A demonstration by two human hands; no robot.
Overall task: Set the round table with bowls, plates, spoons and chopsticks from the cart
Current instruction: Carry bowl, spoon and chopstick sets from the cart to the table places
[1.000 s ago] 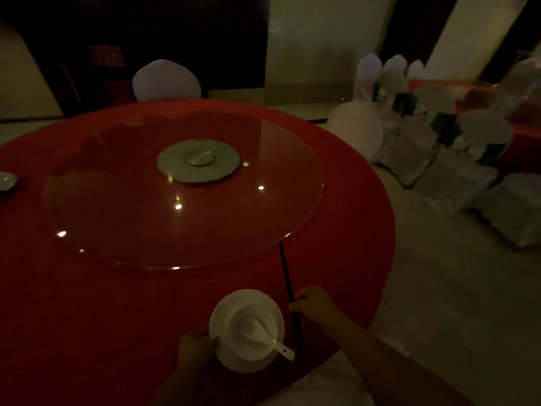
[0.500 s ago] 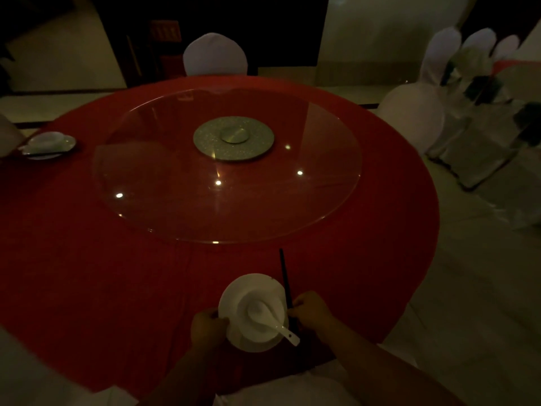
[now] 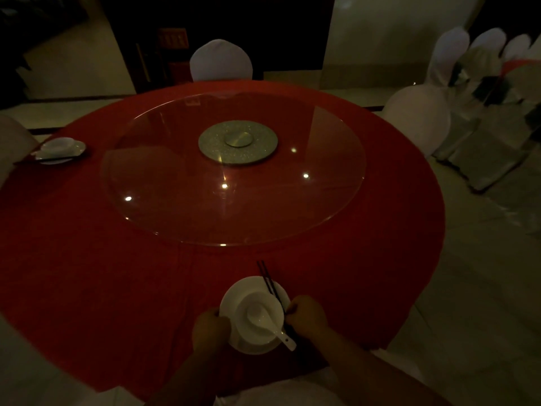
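Observation:
A white plate [image 3: 234,293] lies near the front edge of the round table [image 3: 87,273] with its red cloth. On the plate stands a white bowl [image 3: 270,301], and a white spoon [image 3: 270,325] rests in it with the handle pointing right and toward me. Black chopsticks [image 3: 268,279] lie across the plate's right rim. My left hand [image 3: 210,328] grips the plate's left edge. My right hand [image 3: 306,316] pinches the near part of the chopsticks at the plate's right side.
A glass turntable [image 3: 175,200] with a metal hub [image 3: 237,146] fills the table's middle. Another place setting [image 3: 60,149] sits at the far left edge. White-covered chairs stand behind [image 3: 221,60] and at right [image 3: 418,118], with several more stacked further right.
The chopsticks have shifted left from beside the plate onto its right rim, with my right hand following. The view has swung left, bringing the far-left place setting into sight.

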